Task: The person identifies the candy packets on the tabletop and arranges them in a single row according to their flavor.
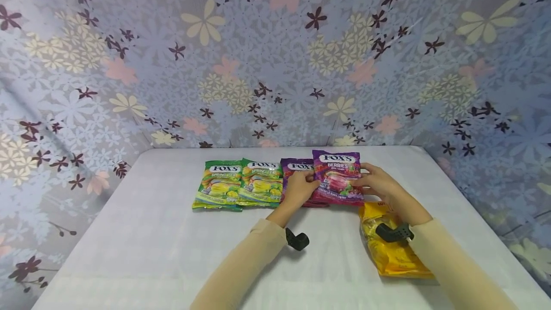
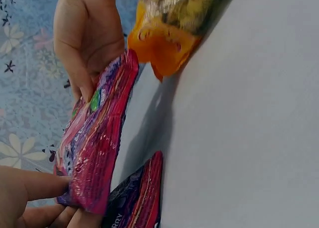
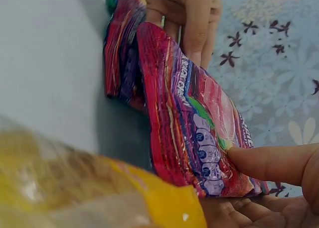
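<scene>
A purple Fox's Berries candy bag (image 1: 337,176) is held up off the table between both hands. My left hand (image 1: 300,188) pinches its left edge, thumb in front and fingers behind, as the left wrist view shows. On the opposite edge my right hand (image 1: 379,183) grips it, with the thumb pressed on the printed front in the right wrist view. A second purple Fox's bag (image 1: 294,165) lies on the table, partly hidden by the left hand and the held bag. To its left are two green Fox's Spring Tea bags (image 1: 219,183) side by side.
A yellow candy bag (image 1: 393,255) lies under the right forearm, partly covered by it. White cloth (image 1: 129,233) covers the table. A flowered curtain or wall covering (image 1: 275,61) stands behind the table and at both sides.
</scene>
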Tool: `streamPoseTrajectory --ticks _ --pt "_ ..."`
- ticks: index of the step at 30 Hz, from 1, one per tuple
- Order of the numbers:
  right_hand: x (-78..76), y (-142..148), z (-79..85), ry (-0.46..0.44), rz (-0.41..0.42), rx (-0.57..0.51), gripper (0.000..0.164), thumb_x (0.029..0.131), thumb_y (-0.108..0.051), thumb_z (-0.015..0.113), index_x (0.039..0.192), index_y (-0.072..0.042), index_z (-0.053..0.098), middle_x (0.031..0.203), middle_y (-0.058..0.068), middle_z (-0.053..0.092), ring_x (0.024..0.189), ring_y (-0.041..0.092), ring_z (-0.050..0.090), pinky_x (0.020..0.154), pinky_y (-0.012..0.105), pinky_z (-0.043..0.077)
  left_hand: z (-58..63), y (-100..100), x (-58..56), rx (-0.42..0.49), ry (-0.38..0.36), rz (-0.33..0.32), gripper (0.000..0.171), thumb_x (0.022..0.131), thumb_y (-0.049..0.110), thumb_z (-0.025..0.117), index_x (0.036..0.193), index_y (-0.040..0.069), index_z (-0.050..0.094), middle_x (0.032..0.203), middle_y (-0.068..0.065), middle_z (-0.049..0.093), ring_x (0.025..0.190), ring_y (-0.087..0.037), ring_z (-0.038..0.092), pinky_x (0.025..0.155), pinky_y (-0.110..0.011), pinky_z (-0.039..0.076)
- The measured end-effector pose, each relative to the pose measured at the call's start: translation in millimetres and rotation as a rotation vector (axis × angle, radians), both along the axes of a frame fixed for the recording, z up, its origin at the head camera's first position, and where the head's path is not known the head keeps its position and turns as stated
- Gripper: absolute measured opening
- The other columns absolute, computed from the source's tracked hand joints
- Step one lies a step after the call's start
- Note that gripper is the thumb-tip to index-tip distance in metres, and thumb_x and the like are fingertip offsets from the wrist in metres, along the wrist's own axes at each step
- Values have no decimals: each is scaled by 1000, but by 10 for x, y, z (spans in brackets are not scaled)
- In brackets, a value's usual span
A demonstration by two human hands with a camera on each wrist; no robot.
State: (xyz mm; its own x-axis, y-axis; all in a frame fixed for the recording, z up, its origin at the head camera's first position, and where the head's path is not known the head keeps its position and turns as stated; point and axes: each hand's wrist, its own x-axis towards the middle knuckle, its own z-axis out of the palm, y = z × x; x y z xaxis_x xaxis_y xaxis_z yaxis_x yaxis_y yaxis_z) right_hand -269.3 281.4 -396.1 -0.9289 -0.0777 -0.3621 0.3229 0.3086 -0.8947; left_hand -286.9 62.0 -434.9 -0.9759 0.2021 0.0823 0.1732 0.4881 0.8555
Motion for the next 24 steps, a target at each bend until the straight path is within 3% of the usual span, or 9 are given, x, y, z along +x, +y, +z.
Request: streamPoseTrajectory --ticks 9,15,17,21,24 --pt "-180 77 -76 -4 33 63 76 95 -10 60 150 7 10 149 34 23 131 46 36 104 54 35 31 105 -124 -101 5 56 32 87 16 72 117 3 70 103 -8 72 95 -17 67 79 -29 53" --pt "-238 165 -149 -5 46 164 72 93 -8 60 147 10 15 142 36 31 124 45 43 99 53 41 40 187 -102 -196 17 52 25 88 17 72 110 6 74 80 0 72 62 -7 64 60 -24 51" --pt "-229 195 -164 -25 62 203 73 92 -8 61 147 11 15 140 36 32 122 46 45 98 52 42 34 208 -90 -238 34 43 23 87 17 72 106 5 75 81 -1 72 64 -10 65 63 -26 53" --pt "-201 224 -171 -79 88 237 78 91 -8 63 146 14 12 139 37 31 120 45 47 97 50 44 35 224 -85 -357 79 34 24 83 22 76 103 9 77 91 1 73 86 -14 67 77 -32 53" --pt "-204 227 -172 -93 84 240 75 91 -7 63 146 12 16 136 36 35 116 43 50 96 49 45 54 230 -79 -385 79 26 26 81 24 79 103 11 77 89 3 73 89 -14 67 78 -33 53"
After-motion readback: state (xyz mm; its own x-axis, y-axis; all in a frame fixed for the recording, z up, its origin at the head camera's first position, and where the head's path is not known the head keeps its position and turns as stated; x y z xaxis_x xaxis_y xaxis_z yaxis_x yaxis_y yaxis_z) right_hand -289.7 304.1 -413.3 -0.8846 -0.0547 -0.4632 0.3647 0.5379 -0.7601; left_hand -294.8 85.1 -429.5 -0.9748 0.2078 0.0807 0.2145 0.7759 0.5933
